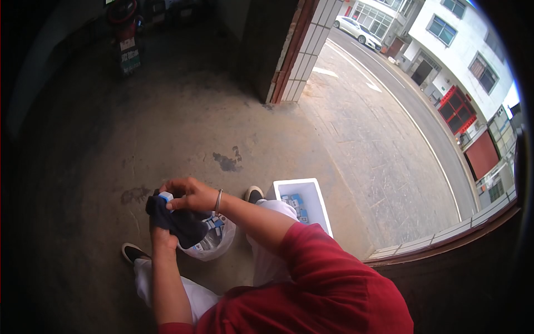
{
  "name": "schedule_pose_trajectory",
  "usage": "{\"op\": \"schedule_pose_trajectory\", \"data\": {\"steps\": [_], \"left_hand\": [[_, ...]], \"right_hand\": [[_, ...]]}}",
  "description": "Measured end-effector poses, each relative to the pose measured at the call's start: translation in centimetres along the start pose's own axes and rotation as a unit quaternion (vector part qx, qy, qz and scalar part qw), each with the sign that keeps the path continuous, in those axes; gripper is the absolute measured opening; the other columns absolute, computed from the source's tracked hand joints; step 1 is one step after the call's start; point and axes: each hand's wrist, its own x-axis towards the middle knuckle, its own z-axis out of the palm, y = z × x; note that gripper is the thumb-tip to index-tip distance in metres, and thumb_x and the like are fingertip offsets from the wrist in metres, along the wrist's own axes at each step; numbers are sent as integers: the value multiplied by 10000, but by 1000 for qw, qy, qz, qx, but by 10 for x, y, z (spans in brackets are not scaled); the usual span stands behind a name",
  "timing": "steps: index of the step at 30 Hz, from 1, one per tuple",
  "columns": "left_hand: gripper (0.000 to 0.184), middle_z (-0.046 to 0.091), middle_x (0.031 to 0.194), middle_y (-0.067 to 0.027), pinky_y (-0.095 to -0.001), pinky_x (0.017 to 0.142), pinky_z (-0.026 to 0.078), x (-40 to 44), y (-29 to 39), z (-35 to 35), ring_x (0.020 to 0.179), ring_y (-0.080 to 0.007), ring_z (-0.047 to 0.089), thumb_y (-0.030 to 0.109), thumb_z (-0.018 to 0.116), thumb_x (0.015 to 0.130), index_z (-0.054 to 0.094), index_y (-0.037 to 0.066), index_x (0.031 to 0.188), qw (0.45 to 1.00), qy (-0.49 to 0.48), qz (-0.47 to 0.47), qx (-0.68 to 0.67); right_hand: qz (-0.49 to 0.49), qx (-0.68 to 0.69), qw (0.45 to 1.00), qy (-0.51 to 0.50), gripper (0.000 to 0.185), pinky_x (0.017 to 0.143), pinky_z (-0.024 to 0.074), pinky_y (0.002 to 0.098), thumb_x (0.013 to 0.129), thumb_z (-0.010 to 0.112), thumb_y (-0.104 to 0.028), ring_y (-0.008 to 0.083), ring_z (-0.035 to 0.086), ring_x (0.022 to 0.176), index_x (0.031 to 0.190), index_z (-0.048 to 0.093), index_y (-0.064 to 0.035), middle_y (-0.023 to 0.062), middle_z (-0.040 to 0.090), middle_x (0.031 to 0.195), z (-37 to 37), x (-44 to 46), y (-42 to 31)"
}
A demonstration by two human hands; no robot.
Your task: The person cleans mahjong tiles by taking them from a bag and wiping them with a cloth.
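My right hand (192,196) has its fingers closed on a small blue and white box (166,196), at the left of centre. A dark cloth (186,227) drapes over my left hand (162,236), whose fingers are mostly hidden beneath it; the box rests against the cloth. Just below and right of the hands, a white bag-lined container (207,255) holds several small blue and white boxes (216,224). A white foam box (321,209) stands to the right of my leg, with several similar boxes (295,206) inside.
My shoes (254,193) are on the concrete floor (183,133) on both sides of the bag-lined container. A tiled pillar (305,55) edges the doorway, with a road (400,83) and a white car (357,30) outside. A vehicle (125,33) stands in the dark upper left.
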Motion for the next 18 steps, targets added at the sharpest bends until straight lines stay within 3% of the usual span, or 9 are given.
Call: {"op": "schedule_pose_trajectory", "data": {"steps": [4, 7, 11, 14, 18], "left_hand": [[506, 516, 1228, -63, -349, 958, 441, -1, 1, -3, 1121, -199, 518, 432, 515, 904, 462, 78, 1261, 999, -24, 42, 0], [492, 518, 1225, -62, -352, 960, 440, -5, 5, 0, 1121, -201, 519, 418, 516, 907, 465, 77, 1257, 997, -53, 53, -2], [494, 521, 1212, -60, -355, 960, 435, -4, 6, 6, 1116, -199, 520, 427, 518, 904, 471, 76, 1248, 996, -71, 54, -6], [486, 526, 1159, -55, -339, 905, 462, -7, 8, 10, 1052, -188, 542, 409, 560, 886, 472, 76, 1229, 999, 14, 18, -24], [481, 534, 1146, -55, -342, 896, 465, -6, 6, 9, 1040, -191, 546, 422, 553, 888, 485, 74, 1214, 999, 34, 22, -22]], "right_hand": [[-5, 113, 993, 28, 387, 848, 462, 289, 791, 682, -71, 154, 576, 939, 1144, 541, -2, 77, 625, 1017, 2, 1, 6], [-1, 114, 993, 40, 403, 853, 462, 300, 789, 683, -71, 157, 571, 955, 1160, 535, -22, 71, 617, 1043, 3, 2, 2], [-49, -61, 997, 18, 396, 838, 466, 303, 770, 691, -74, 155, 569, 959, 1140, 554, -39, 68, 618, 1033, 2, 1, -7], [-56, -171, 984, 13, 413, 804, 469, 314, 733, 707, -100, 189, 584, 910, 1121, 573, -53, 87, 615, 993, 4, -1, -8], [-91, -252, 962, 42, 431, 760, 470, 337, 687, 717, -138, 253, 587, 843, 1093, 599, -60, 126, 603, 936, 8, -2, -5]]}}
